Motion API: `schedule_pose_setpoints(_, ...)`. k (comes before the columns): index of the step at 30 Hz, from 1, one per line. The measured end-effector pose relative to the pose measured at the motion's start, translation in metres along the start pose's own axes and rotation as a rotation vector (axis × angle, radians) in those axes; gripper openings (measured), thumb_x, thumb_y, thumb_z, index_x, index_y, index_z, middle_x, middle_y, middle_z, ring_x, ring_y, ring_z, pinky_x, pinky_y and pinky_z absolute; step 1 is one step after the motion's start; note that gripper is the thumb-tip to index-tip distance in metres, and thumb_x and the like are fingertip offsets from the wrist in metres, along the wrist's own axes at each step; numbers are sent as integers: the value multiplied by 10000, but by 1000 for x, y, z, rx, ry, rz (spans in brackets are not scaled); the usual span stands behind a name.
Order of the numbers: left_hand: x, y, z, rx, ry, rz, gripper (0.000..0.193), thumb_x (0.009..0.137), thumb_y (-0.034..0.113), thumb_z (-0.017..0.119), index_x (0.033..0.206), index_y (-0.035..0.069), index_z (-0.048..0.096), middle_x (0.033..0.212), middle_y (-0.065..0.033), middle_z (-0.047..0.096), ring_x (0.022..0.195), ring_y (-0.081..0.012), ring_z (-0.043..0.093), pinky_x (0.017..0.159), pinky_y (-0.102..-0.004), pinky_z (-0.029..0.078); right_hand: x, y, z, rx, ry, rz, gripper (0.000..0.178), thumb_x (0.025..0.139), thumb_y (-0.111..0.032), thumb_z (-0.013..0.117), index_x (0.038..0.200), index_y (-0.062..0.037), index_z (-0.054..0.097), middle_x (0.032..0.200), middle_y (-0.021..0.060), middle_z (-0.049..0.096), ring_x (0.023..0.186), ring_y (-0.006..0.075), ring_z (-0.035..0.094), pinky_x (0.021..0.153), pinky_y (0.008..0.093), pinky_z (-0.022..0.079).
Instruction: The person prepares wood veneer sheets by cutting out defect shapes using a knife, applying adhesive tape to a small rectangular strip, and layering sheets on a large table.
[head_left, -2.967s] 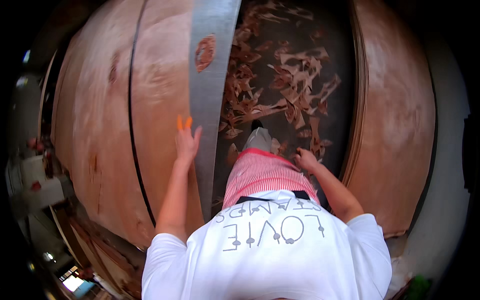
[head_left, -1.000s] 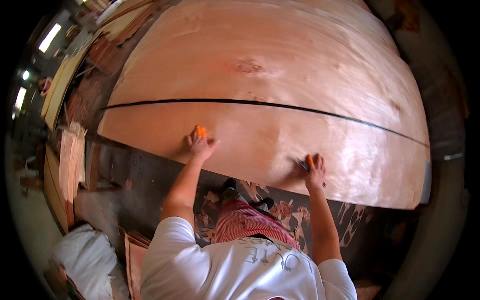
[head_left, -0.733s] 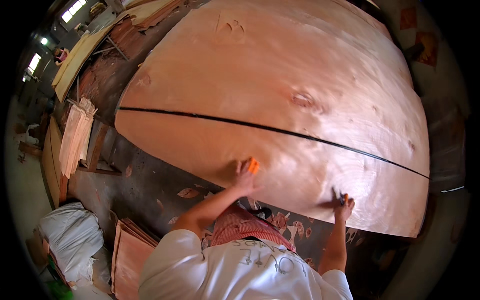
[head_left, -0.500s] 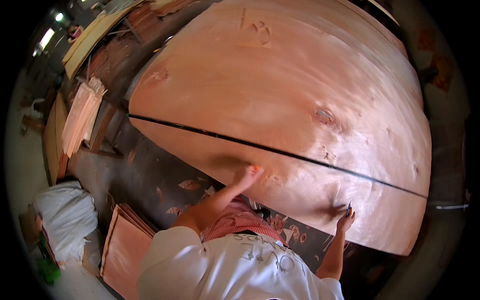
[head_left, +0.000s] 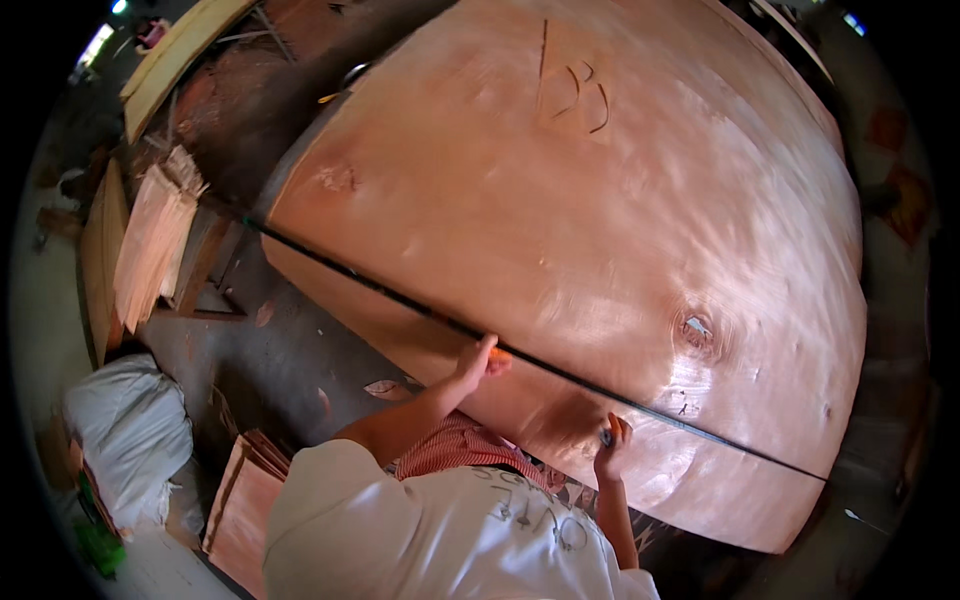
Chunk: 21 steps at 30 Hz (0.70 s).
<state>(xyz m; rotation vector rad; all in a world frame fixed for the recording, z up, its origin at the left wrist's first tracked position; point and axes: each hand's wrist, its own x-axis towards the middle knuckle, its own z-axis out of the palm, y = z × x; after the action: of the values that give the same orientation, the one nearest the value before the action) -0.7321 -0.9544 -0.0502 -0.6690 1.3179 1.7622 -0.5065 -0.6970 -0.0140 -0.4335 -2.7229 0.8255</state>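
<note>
A wide, thin reddish-brown wood sheet [head_left: 480,200], like veneer, spreads in front of me, and a long narrow dark strip [head_left: 580,380] lies slantwise across it. My left hand [head_left: 474,368] is closed at the near edge of the strip, about midway along. Something orange shows at its fingertips; what it is I cannot make out. Farther right, on the near side of the strip, my right hand [head_left: 614,455] is closed around a small dark tool [head_left: 606,437] with its form mostly hidden. Orange also shows at those fingers.
Left of the sheet leans a stack of thin wood pieces [head_left: 155,235]. A white sack [head_left: 130,435] stands lower left, beside more stacked sheets [head_left: 240,500]. Scraps litter the dark floor [head_left: 300,350]. The sheet has a hole [head_left: 697,328] on its right part.
The view has turned somewhat. My left hand has moved up to the strip; my right hand has come left, closer to it, with the tool. The strip's left end now reaches past the sheet's edge.
</note>
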Motion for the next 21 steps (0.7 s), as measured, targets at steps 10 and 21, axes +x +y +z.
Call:
schedule_pose_setpoints(10, 149, 215, 55, 67, 64, 239, 405, 823, 411, 558, 753, 12, 568, 652, -96, 619, 474, -143, 583, 381, -206, 413, 145, -8, 30, -395, -87, 242, 581, 705, 36, 428, 1278, -36, 370, 1358, 110, 319, 1244, 314, 298, 1010, 397, 257)
schedule_pose_setpoints(21, 250, 382, 134, 1312, 612, 1240, 627, 773, 509, 536, 1108, -19, 492, 1142, -216, 505, 1085, -263, 464, 837, -397, 395, 150, 11, 46, -374, 49, 243, 478, 756, -152, 403, 1212, -10, 434, 1275, 166, 427, 1187, 364, 384, 984, 461, 280)
